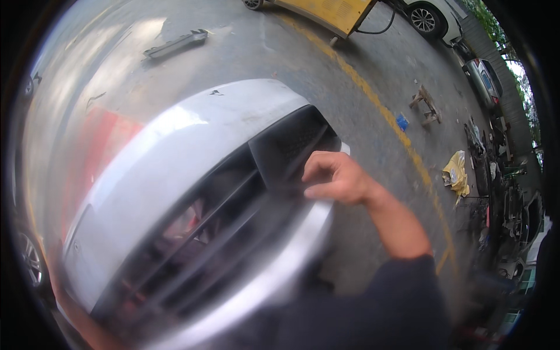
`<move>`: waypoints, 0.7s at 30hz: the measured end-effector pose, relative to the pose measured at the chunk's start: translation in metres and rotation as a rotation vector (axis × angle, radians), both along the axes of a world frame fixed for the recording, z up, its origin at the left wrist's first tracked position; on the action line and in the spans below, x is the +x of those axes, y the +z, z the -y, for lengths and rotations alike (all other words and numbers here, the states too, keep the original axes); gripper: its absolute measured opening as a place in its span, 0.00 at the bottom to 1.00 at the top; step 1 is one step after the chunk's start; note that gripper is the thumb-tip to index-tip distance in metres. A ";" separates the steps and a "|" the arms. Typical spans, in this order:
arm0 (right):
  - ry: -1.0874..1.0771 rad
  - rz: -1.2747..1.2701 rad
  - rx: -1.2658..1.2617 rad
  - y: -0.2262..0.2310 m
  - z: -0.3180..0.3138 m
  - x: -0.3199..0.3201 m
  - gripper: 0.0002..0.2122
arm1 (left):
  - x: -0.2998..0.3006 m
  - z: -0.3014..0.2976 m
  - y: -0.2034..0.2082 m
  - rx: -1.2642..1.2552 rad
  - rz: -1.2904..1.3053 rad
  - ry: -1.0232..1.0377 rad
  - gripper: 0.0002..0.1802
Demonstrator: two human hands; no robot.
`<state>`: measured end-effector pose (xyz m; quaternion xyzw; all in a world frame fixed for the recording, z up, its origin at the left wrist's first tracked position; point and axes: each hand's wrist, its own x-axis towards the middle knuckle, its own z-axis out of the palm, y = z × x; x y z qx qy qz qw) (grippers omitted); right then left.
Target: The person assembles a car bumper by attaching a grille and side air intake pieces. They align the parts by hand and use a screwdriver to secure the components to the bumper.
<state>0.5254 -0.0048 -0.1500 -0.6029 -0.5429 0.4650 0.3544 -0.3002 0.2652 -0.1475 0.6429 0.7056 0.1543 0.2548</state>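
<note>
A white car bumper with a black slatted grille lies slantwise in front of me, its lower part smeared by motion. My right hand is at the grille's right end, close over a black corner panel. Its thumb and forefinger curve apart, with nothing visible between them; the other fingers are curled. At the bumper's left end is my left hand, against the outer edge. Blur and the picture's dark rim hide its fingers, so I cannot tell how it grips.
Behind the bumper, a grey trim piece lies on the concrete floor. A yellow machine stands at the far side. To the right are a small wooden stool, a yellow bag and piled car parts. A car wheel shows at the left.
</note>
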 end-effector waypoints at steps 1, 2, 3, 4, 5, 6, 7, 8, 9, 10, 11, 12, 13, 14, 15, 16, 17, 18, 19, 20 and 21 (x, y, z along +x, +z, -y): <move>0.003 0.024 0.017 0.000 0.000 -0.001 0.11 | 0.003 0.000 0.001 0.001 -0.009 0.004 0.35; -0.003 0.025 0.022 -0.001 0.000 -0.001 0.11 | 0.007 0.001 0.002 0.004 -0.015 0.008 0.35; -0.007 0.029 0.030 -0.002 0.000 -0.002 0.11 | 0.008 0.001 0.003 0.007 -0.020 0.013 0.35; -0.011 0.033 0.038 -0.003 0.000 -0.003 0.11 | 0.012 0.002 0.003 0.011 -0.025 0.015 0.35; -0.015 0.011 0.028 -0.005 0.001 -0.003 0.11 | 0.014 0.003 0.002 0.013 -0.031 0.017 0.35; -0.007 0.031 0.038 -0.004 0.000 -0.002 0.11 | 0.017 0.005 0.003 0.017 -0.034 0.022 0.35; -0.001 0.052 0.047 -0.004 0.000 -0.001 0.11 | 0.019 0.005 0.003 0.022 -0.039 0.025 0.35; 0.005 0.072 0.056 -0.003 0.000 0.000 0.11 | 0.021 0.004 0.004 0.029 -0.039 0.020 0.35; -0.008 0.052 0.065 -0.007 0.001 0.000 0.11 | 0.022 0.003 0.005 0.033 -0.047 0.021 0.35; -0.021 0.032 0.075 -0.013 0.002 0.000 0.12 | 0.018 0.002 0.005 0.065 -0.065 -0.020 0.35; -0.034 0.011 0.084 -0.015 0.003 0.000 0.12 | 0.018 0.004 0.003 0.110 -0.058 -0.030 0.35; -0.039 0.022 0.065 -0.014 0.002 -0.002 0.12 | 0.022 0.007 0.000 0.155 -0.050 -0.038 0.36; -0.051 0.033 0.042 -0.012 0.003 -0.004 0.12 | 0.034 0.006 -0.003 0.198 -0.040 -0.054 0.37; -0.062 0.045 0.019 -0.010 0.003 -0.005 0.11 | 0.044 0.010 0.000 0.193 -0.043 -0.045 0.36; -0.098 0.059 -0.045 -0.005 0.003 -0.008 0.12 | 0.057 0.017 0.006 0.190 -0.051 -0.034 0.36; -0.091 0.075 -0.020 -0.005 0.003 -0.008 0.12 | 0.066 0.018 0.012 0.156 -0.053 -0.018 0.35; -0.084 0.092 0.004 -0.005 0.002 -0.006 0.13 | 0.074 0.021 0.018 0.123 -0.056 -0.001 0.35; -0.076 0.105 0.025 -0.005 0.002 -0.005 0.14 | 0.070 0.019 0.020 0.098 -0.069 0.009 0.36; -0.055 0.100 0.006 -0.004 0.001 -0.002 0.14 | 0.067 0.019 0.021 0.084 -0.080 0.019 0.36; -0.034 0.094 -0.012 -0.002 0.000 0.004 0.14 | 0.062 0.019 0.022 0.066 -0.092 0.028 0.36; -0.014 0.096 -0.031 -0.001 0.000 0.010 0.13 | 0.062 0.020 0.020 0.060 -0.100 0.035 0.37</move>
